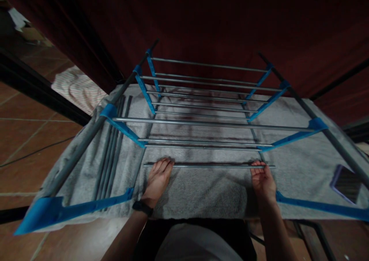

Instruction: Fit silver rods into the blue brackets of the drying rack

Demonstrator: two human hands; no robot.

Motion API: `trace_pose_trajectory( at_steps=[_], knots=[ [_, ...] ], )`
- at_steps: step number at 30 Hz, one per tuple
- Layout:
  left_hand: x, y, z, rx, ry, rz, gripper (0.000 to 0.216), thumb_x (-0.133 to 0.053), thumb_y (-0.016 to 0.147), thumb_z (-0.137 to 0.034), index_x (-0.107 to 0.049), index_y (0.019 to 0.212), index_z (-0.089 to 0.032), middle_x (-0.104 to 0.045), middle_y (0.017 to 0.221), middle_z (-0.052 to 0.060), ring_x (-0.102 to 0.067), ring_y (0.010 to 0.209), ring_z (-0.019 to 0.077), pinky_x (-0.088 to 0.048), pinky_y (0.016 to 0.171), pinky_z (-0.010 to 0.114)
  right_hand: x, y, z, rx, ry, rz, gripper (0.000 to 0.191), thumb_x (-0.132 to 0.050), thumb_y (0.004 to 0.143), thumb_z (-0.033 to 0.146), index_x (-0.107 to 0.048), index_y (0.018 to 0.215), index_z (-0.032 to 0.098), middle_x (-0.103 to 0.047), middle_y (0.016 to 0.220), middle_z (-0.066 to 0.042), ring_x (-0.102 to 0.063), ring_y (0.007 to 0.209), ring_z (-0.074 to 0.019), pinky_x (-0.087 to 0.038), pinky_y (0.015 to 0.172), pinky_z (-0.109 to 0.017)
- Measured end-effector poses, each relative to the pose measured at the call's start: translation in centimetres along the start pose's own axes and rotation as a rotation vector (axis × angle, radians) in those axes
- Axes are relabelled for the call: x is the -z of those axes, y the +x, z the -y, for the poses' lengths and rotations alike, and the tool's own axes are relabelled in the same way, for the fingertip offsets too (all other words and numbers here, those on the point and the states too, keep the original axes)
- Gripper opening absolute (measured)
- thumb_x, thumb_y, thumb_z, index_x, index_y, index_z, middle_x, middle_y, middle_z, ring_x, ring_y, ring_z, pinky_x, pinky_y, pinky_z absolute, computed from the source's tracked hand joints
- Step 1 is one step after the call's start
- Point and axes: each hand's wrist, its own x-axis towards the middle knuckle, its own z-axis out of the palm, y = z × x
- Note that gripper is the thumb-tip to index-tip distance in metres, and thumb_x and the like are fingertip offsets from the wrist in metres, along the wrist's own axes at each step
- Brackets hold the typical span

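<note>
A metal rack [207,122] with grey tubes and blue plastic side brackets lies over a grey towel [201,192]. One loose silver rod [207,165] runs across in front of me, just above the towel. My left hand [158,180] has its fingertips curled on the rod's left end; a dark watch sits on that wrist. My right hand [263,181] pinches the rod near its right end. Both hands lie between the nearest blue brackets [86,206].
Several spare grey tubes [111,157] lie on the towel at the left. A phone [346,184] rests on the towel at the right. Dark red curtain hangs behind. Tiled floor, a cable and a striped cloth [76,88] are at the left.
</note>
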Motion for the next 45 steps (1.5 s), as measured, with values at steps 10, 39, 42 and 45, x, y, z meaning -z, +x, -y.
trace_pose_trajectory(
  at_steps=[10,39,42,45],
  knots=[
    [0.2,0.2,-0.5,-0.029,0.024,0.112,0.05,-0.042,0.095,-0.007,-0.064,0.138,-0.018,-0.072,0.128,0.013,-0.062,0.122,0.0287,-0.047,0.106,0.045,0.0,0.1,0.1,0.007,-0.004,-0.005,0.018,-0.076,0.088,0.037,-0.07,0.093,0.021,-0.075,0.093,0.001,-0.073,0.088,-0.013,-0.061,0.092,-0.029],
    [0.5,0.4,-1.7,-0.013,0.154,0.215,0.051,-0.042,0.094,-0.004,-0.062,0.139,-0.014,-0.068,0.135,0.015,-0.059,0.127,0.0291,-0.045,0.112,0.045,0.0,0.3,0.3,0.028,-0.001,0.032,0.014,-0.072,0.089,0.034,-0.07,0.088,0.02,-0.075,0.091,0.001,-0.073,0.089,-0.0109,-0.06,0.093,-0.026],
    [0.8,0.4,-1.9,-0.017,0.157,0.212,0.05,-0.041,0.094,-0.004,-0.062,0.139,-0.014,-0.068,0.135,0.014,-0.06,0.127,0.0287,-0.044,0.112,0.044,0.1,0.2,0.4,0.02,-0.012,0.023,0.014,-0.07,0.09,0.033,-0.07,0.087,0.02,-0.074,0.09,0.0,-0.073,0.087,-0.0111,-0.062,0.089,-0.026],
    [1.0,0.5,-1.9,-0.027,0.154,0.204,0.05,-0.041,0.095,-0.004,-0.062,0.139,-0.013,-0.068,0.135,0.015,-0.059,0.128,0.0285,-0.044,0.113,0.045,0.1,0.2,0.4,0.013,-0.035,0.016,0.012,-0.068,0.091,0.032,-0.069,0.087,0.021,-0.074,0.09,0.001,-0.073,0.085,-0.0117,-0.063,0.087,-0.028]
  ],
)
